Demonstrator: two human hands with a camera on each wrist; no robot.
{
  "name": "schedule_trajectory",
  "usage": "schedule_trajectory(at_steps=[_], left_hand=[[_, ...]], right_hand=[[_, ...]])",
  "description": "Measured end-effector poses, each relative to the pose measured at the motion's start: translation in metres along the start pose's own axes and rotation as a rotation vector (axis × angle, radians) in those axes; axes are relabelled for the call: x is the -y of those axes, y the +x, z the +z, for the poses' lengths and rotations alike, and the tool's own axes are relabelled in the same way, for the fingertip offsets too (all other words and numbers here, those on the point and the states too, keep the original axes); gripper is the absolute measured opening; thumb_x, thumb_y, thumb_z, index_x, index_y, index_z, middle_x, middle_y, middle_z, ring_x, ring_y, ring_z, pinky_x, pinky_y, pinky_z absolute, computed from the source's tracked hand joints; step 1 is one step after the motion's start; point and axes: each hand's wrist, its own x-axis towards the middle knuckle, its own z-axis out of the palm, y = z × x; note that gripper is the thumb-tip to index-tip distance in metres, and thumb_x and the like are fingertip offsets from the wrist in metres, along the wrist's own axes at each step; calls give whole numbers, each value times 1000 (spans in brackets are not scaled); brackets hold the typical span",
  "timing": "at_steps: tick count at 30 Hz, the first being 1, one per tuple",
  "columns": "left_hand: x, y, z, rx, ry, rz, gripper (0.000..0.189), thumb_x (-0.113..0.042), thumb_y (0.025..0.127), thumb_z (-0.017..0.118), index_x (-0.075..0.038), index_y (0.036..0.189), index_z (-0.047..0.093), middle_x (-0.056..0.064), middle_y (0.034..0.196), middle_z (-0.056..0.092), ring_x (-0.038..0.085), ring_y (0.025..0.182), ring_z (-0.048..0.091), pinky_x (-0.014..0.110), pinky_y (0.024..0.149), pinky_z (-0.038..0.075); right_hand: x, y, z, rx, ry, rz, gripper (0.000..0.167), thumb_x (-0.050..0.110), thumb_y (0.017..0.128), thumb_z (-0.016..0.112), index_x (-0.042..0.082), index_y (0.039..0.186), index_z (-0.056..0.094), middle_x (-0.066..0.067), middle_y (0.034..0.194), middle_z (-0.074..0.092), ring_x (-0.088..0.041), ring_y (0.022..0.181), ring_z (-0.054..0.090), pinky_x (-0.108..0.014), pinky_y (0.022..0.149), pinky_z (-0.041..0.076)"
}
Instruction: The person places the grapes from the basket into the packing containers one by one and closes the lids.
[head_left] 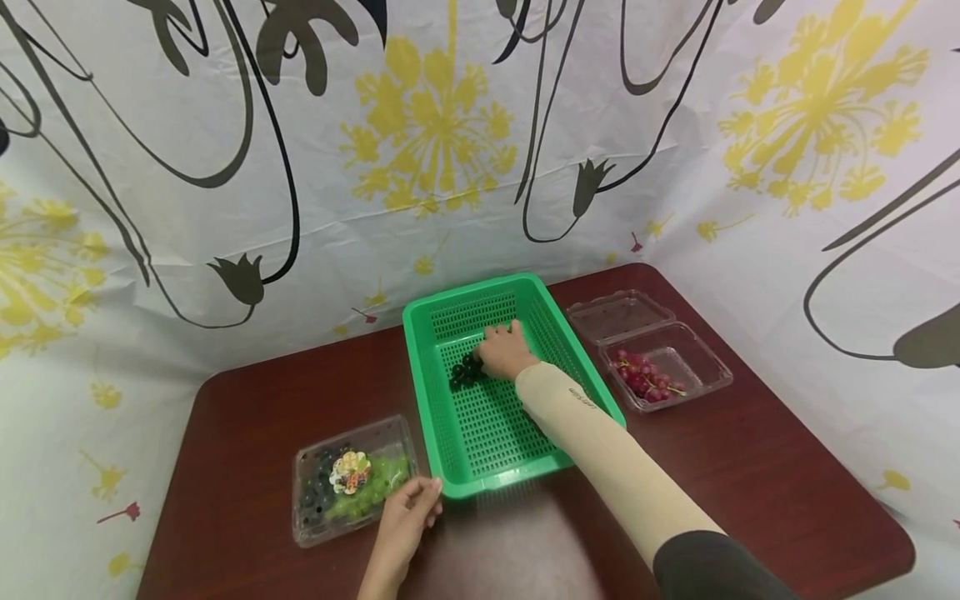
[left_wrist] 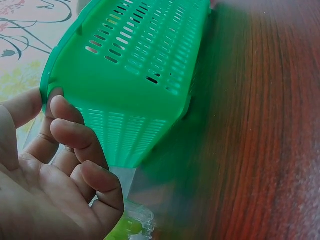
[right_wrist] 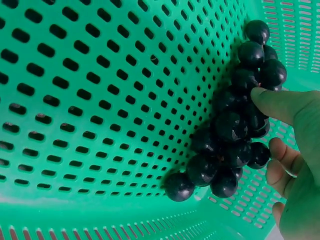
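Observation:
A bunch of black grapes (right_wrist: 230, 125) lies on the perforated floor of a green plastic basket (head_left: 420, 358). My right hand (head_left: 504, 350) reaches down into the basket and holds the bunch; the right wrist view shows the thumb pressing on the grapes, with the other fingers (right_wrist: 282, 157) partly behind the bunch. At the basket's near left corner, my left hand (head_left: 408, 512) pinches the rim between thumb and index finger. In the left wrist view the remaining fingers (left_wrist: 75, 135) of this hand are curled loosely outside the basket wall.
Left of the basket sits a closed clear box (head_left: 315, 529) with black and green grapes and a round sticker. To the right, an open clear clamshell (head_left: 697, 354) holds red grapes (head_left: 645, 377). All stand on a dark red-brown table (head_left: 262, 400) against a patterned cloth.

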Motion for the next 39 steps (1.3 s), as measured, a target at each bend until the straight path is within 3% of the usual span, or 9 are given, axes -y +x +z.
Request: schedule_trajectory(at_steps=[6,15,25,31,39], left_hand=[[-1,-1,0,3,4,3,31,-25,97,58,6,94,59,-2,71,53,10,59,46,24,60,43],[-4,0,0,14,14,-2,31,-27,98,57,4,93,59,-2,71,54,10,60,46,25,60,43],[-4,-2,-1,29,5,8,33,-26,98,57,6,93,57,-2,72,53,10,60,46,25,60,43],[-1,-1,0,29,3,9,33,-26,98,56,7,94,57,-2,72,53,10,60,47,25,60,43],[-1,-1,-1,37,-3,26,35,-26,98,57,9,95,57,-1,71,53,9,59,46,25,60,43]], right_hand=[[4,1,-1,4,20,6,21,29,95,62,23,114,69,-10,118,57,-28,104,53,-50,94,31],[6,5,-1,33,55,58,15,31,94,64,17,93,69,-10,114,56,-26,94,47,-45,86,23],[10,7,5,46,13,61,11,25,96,60,18,95,68,-10,117,58,-29,102,49,-47,91,27],[9,6,5,35,36,61,20,18,98,54,16,81,65,-9,111,60,-27,97,49,-47,89,25],[11,9,7,11,-9,66,23,18,98,55,19,76,62,-6,103,62,-24,91,47,-45,88,24]])
